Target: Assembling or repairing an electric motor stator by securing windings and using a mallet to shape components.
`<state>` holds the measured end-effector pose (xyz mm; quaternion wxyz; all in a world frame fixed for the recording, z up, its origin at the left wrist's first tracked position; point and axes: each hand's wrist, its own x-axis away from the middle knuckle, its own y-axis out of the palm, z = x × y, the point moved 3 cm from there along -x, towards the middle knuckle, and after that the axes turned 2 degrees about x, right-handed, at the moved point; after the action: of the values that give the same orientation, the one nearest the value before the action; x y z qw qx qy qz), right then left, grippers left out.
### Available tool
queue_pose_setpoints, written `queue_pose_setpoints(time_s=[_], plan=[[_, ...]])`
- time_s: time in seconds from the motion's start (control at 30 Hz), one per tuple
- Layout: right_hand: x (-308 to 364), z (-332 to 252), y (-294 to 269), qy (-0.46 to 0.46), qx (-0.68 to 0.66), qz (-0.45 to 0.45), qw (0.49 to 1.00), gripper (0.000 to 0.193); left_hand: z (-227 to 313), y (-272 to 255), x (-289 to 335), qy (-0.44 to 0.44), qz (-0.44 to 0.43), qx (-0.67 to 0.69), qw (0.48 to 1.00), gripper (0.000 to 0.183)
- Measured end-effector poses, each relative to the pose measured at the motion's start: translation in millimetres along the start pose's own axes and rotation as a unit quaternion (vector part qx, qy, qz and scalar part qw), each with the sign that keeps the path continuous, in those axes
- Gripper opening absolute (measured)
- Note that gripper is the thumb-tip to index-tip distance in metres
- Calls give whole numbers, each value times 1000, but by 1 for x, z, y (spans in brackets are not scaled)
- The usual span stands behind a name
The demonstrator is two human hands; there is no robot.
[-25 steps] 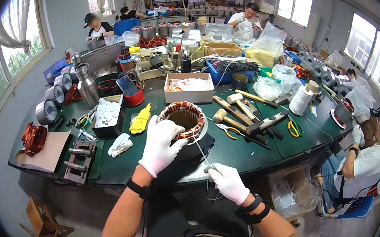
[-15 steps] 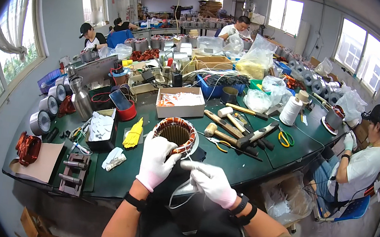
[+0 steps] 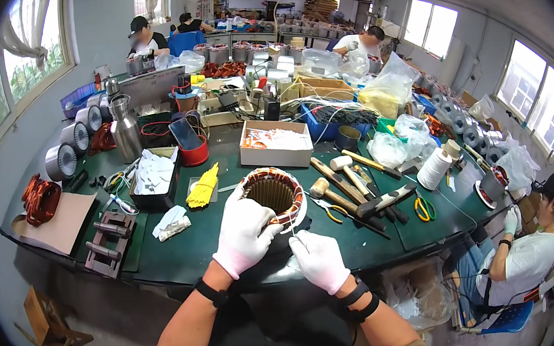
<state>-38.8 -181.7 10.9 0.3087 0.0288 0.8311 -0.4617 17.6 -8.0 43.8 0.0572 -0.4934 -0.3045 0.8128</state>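
Note:
A motor stator (image 3: 274, 190) with a ring of copper windings stands at the near edge of the green bench, its slotted bore facing up. White cord binds the winding ring. My gloved left hand (image 3: 245, 234) is closed on the stator's near-left rim, the thumb across the front windings. Just right of it, my gloved right hand (image 3: 319, 258) pinches the white cord (image 3: 293, 232) close to the rim. Both hands wear white gloves. The stator's lower front is hidden behind them.
Pliers (image 3: 327, 210), mallets, hammers (image 3: 386, 199) and scissors (image 3: 425, 207) lie to the right. A cardboard box (image 3: 275, 156) stands behind the stator; yellow sleeving (image 3: 203, 187) lies left. A person (image 3: 529, 253) sits at the right; others work farther back.
My right hand has drawn nearer the stator, and the loose cord loop below it no longer shows. My left hand stays on the rim. The whole view has shifted slightly.

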Motion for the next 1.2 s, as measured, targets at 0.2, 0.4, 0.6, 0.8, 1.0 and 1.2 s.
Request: queue_pose_setpoints(time_s=[0.2,0.4,0.6,0.8,1.0,1.2], plan=[[-5,-21,19,-41,9,8,999,20,-8,-2,0,15,19,1,1000,14],[10,-9,-9,52,-18,-53,997,15,-5,-9,-3,20,-63,24,998,16],[70,5,-56,19,-128,40,991,30,10,-30,36,-43,58,9,997,52],[245,159,-61,361,-143,28,921,30,16,-29,63,-88,32,41,995,49],[552,291,-114,492,275,-133,815,30,18,-20,71,-110,22,89,990,44],[690,252,-173,653,281,-152,686,32,8,-35,81,-138,8,48,989,43]])
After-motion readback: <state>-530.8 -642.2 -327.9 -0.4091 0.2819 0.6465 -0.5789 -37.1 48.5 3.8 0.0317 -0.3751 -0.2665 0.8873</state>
